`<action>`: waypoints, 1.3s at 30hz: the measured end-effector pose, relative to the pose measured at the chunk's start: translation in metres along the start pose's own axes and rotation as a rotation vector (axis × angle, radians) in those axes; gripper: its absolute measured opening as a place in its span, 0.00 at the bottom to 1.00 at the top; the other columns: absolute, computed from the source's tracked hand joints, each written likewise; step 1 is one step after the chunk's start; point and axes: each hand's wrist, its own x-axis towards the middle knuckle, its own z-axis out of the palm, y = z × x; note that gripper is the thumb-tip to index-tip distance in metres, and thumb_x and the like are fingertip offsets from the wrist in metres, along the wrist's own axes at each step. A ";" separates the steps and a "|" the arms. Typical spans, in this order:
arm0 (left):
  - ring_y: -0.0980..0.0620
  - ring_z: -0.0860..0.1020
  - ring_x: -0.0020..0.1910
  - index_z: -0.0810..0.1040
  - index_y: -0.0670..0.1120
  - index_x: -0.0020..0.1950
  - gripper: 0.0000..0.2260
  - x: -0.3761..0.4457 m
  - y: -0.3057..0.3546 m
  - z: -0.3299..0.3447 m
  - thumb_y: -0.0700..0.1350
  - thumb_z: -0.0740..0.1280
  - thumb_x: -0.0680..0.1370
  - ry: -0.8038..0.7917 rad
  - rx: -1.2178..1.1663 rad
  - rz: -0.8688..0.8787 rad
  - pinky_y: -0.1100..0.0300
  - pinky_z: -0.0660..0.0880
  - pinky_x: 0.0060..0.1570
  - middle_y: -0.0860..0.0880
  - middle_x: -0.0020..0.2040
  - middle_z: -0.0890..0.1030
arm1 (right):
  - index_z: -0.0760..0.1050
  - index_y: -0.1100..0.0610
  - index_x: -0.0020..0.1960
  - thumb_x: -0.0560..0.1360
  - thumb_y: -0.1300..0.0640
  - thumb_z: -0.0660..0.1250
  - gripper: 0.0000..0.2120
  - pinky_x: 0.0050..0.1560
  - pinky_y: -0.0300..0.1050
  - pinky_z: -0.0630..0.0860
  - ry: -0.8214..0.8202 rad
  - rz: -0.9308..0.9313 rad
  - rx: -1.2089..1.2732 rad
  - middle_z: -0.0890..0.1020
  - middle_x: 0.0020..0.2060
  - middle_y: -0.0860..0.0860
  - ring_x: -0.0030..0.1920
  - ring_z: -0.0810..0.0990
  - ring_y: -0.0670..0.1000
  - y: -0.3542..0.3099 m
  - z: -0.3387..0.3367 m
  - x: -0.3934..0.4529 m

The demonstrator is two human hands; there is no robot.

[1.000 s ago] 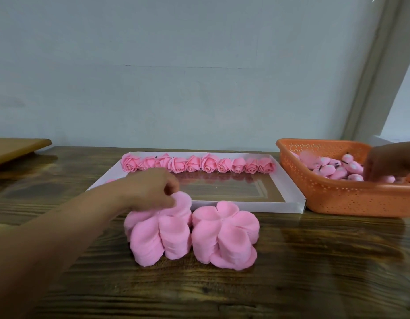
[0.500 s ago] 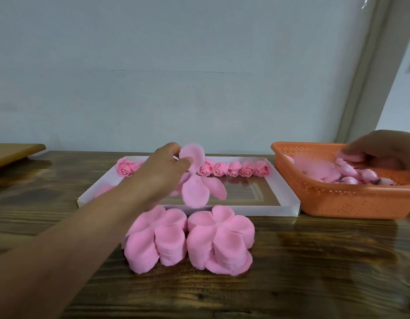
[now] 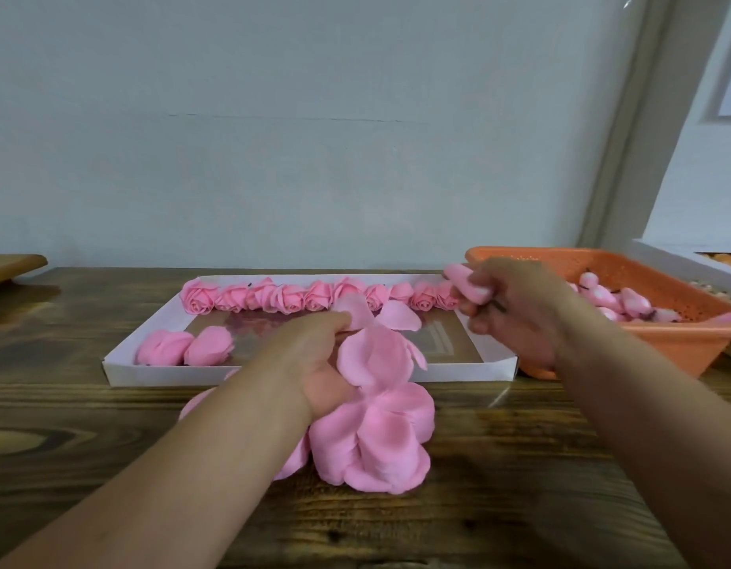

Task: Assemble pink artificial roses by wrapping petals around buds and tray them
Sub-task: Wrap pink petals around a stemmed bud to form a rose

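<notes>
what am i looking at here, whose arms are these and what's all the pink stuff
There is no machine: a person wears a camera on the head, so you look down along both arms. On the wooden table lie stacks of pink petals, a white tray with a row of finished roses, and an orange basket of buds. The left hand holds one petal piece. The right hand pinches a bud just outside the basket, over the tray.
</notes>
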 end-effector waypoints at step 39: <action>0.40 0.83 0.48 0.82 0.41 0.50 0.10 -0.021 -0.021 0.011 0.46 0.64 0.77 0.001 0.335 0.187 0.42 0.74 0.56 0.37 0.48 0.84 | 0.82 0.53 0.38 0.64 0.63 0.73 0.06 0.44 0.39 0.79 -0.255 -0.448 -0.149 0.84 0.45 0.46 0.46 0.82 0.45 0.026 0.022 -0.033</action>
